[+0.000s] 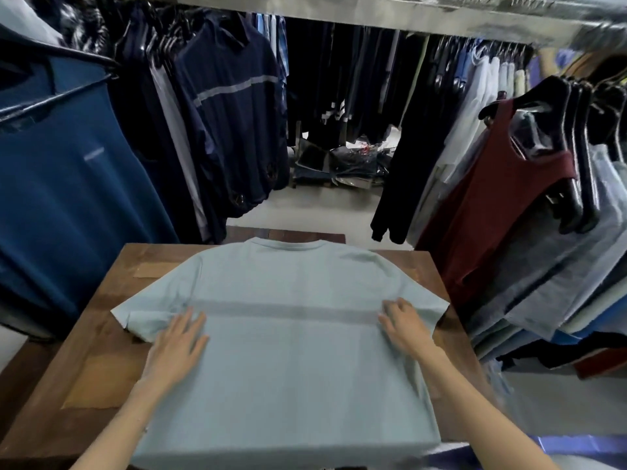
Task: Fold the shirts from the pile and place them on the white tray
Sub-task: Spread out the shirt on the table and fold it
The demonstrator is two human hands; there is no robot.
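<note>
A pale blue-green T-shirt point(288, 340) with one grey stripe across the chest lies spread flat on the wooden table point(101, 334), collar at the far edge, hem toward me. My left hand point(178, 347) rests flat on the shirt's left side beside the left sleeve, fingers apart. At the shirt's right edge, under the right sleeve, my right hand point(405, 325) presses down with its fingers curled on the fabric. Neither the pile nor a white tray is in view.
Racks of hanging clothes close in on both sides: dark blue shirts point(68, 171) at left, a maroon tank top point(502, 205) and grey garments at right. Black clothes hang at the back above bagged goods point(339, 164) on the floor.
</note>
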